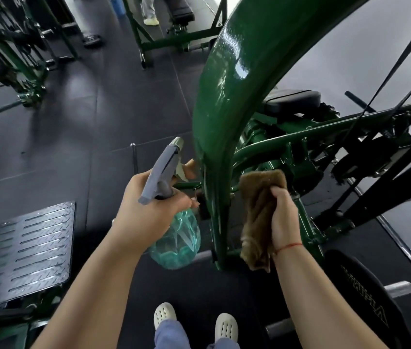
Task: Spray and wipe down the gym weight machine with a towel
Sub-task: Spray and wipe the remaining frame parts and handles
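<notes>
The left hand [149, 205] is wrapped around the neck of a spray bottle [176, 243] with a translucent teal body and a grey trigger head. A finger [189, 167] reaches forward at the trigger, and the nozzle points up toward the curved green beam [224, 96] of the weight machine, just beside its left face. The beam's paint glistens with wet streaks and droplets. On the other side of the beam, the right hand [283, 217] grips a bunched brown towel [257, 195]. The cloth rises above the knuckles and trails below the wrist, close to the beam's right edge and the thinner green tubes behind it. Whether it actually presses on the metal cannot be told. A red string [288, 246] circles that wrist. A black seat pad [292, 100] sits farther back on the frame, a diamond-plate footplate [23, 248] lies to the left, and a black weight plate [365, 298] is at lower right. White clogs [165, 314] stand on the dark rubber floor [98, 122].
</notes>
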Demonstrator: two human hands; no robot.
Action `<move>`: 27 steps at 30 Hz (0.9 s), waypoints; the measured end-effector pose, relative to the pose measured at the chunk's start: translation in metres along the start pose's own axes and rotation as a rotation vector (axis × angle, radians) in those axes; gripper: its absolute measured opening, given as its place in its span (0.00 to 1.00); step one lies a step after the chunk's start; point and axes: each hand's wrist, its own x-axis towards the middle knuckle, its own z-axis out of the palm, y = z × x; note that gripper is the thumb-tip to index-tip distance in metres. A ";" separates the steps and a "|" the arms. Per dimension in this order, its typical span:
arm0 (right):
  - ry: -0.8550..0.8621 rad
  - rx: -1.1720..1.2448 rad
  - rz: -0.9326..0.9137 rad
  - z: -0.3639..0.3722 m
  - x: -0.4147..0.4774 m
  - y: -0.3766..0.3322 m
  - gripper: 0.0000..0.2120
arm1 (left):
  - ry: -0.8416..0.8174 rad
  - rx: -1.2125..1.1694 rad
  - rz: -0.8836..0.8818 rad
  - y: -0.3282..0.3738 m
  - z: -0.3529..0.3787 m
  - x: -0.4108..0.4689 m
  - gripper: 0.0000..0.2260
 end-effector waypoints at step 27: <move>-0.322 -0.346 0.144 0.028 0.068 -0.017 0.10 | -0.080 0.173 -0.217 -0.067 0.043 -0.017 0.10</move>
